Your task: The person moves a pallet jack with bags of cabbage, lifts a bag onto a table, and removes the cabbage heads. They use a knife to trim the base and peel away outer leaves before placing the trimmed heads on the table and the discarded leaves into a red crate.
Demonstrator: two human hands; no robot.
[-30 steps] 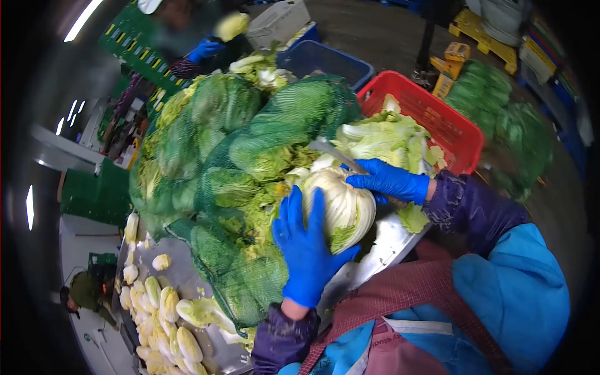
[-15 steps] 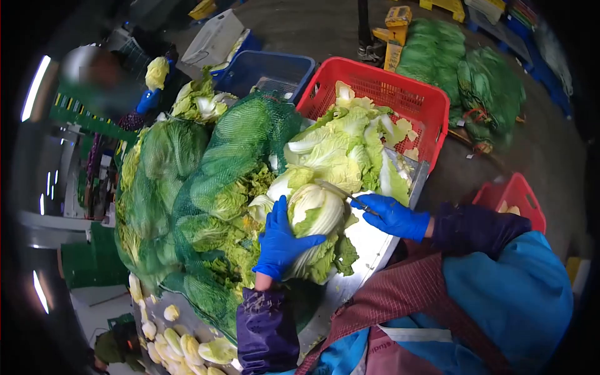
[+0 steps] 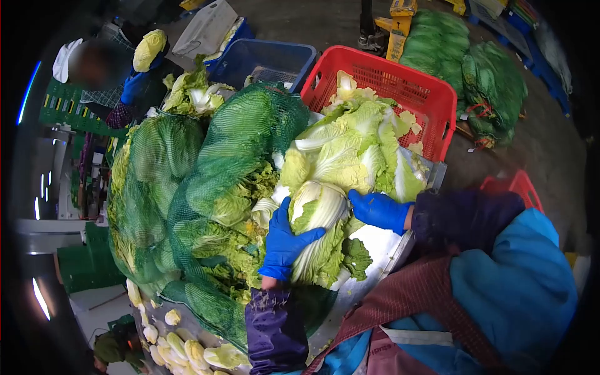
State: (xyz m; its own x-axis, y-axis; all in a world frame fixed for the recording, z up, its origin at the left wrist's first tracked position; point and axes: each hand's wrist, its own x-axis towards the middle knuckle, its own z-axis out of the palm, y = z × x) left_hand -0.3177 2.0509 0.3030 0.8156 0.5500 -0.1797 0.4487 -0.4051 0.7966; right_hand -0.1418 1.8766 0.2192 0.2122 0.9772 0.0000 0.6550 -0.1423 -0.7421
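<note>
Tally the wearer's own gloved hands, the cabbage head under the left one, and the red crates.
Gloved left hand plus gloved right hand: 2
Cabbage head: 1
Large red crate plus part-hidden red crate: 2
Total: 5

Mostly pairs and singles

The wearer's hands come to two at centre: one left hand (image 3: 284,245), one right hand (image 3: 379,212). One large cabbage (image 3: 328,206) is with them. Red crates number two: a large red crate (image 3: 381,72) right of top centre and a small red crate (image 3: 526,190) at the right edge. One blue crate (image 3: 253,59) stands at top centre. Upper left shows one co-worker's hand (image 3: 132,87) and one pale cabbage (image 3: 149,50). Lower left, small pale heads (image 3: 195,354) exceed four; overlap prevents an exact count.
</note>
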